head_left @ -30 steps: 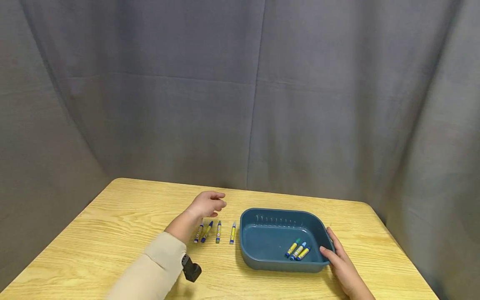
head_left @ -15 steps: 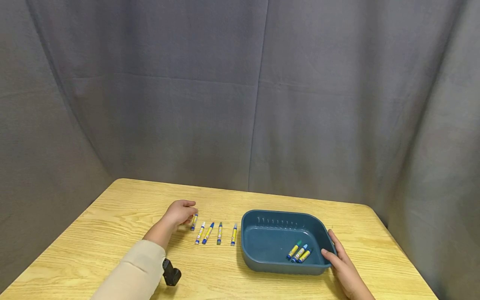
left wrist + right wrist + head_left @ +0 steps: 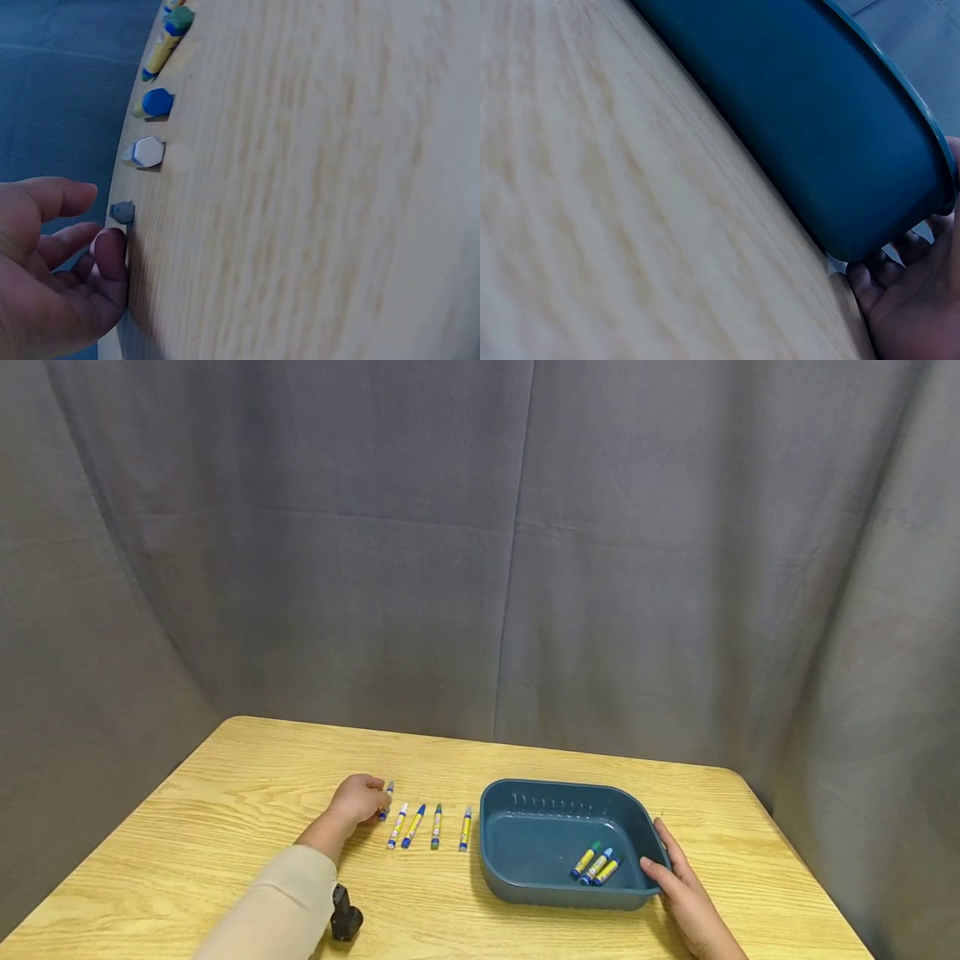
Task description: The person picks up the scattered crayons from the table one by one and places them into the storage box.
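Observation:
My left hand is at the leftmost crayon, a grey one in a yellow and blue wrapper. In the left wrist view, thumb and fingers stand to either side of this crayon, with a gap between thumb tip and crayon. To its right lie a white crayon, a blue crayon, a green crayon and a light grey crayon. My right hand grips the right end of a dark blue plastic bin, thumb over the rim, fingers along the outer wall.
Inside the bin, near its front right corner, lie a green crayon, a light blue crayon and a dark-tipped crayon. Everything rests on a wooden table. Grey curtains hang behind and beside it.
My left hand has moved left and down from above the crayon row to the leftmost crayon, which now shows beside the fingers. My right hand keeps its hold on the bin.

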Motion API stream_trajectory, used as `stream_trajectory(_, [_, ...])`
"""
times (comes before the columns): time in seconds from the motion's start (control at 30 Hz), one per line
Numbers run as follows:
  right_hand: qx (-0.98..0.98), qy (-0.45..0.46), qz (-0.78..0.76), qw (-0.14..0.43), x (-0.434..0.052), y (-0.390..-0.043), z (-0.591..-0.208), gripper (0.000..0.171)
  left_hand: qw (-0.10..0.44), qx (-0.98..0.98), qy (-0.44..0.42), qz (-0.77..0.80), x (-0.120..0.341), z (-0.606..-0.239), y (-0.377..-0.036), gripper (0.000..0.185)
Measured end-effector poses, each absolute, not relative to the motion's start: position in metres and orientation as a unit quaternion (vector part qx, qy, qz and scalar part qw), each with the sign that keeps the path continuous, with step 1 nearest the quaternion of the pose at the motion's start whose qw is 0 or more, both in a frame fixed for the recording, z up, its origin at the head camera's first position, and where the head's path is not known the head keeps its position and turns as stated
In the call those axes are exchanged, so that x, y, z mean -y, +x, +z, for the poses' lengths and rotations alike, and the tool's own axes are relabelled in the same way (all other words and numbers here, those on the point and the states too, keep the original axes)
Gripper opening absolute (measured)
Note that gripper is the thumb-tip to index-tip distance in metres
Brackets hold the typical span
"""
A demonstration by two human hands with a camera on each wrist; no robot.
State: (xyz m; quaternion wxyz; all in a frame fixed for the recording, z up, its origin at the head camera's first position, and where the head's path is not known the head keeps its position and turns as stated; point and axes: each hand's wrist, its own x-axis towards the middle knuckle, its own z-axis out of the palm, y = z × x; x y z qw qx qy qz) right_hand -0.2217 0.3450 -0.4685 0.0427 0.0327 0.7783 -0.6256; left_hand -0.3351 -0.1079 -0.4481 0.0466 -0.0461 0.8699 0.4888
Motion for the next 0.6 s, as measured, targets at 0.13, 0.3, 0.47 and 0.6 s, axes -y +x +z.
stream_trajectory(0.13, [-0.777, 0.032, -0.627, 0.038, -0.345, -0.222, -0.469, 0.078, 0.031, -0.898, -0.034, 0.437, 0.103, -0.447, -0.335, 0.049])
stream_trajectory(0.3, [-0.774, 0.029, -0.631, 0.035, -0.345, -0.222, -0.470, 0.078, 0.018, -0.925, -0.025, 0.380, 0.097, -0.444, -0.334, 0.051])
stream_trajectory(0.47, [-0.774, 0.023, -0.632, 0.031, -0.345, -0.222, -0.471, 0.079, 0.013, -0.939, -0.022, 0.344, 0.095, -0.444, -0.334, 0.045])
stream_trajectory(0.6, [-0.771, 0.026, -0.635, 0.028, -0.343, -0.222, -0.469, 0.078, 0.017, -0.937, -0.020, 0.348, 0.097, -0.446, -0.335, 0.041])
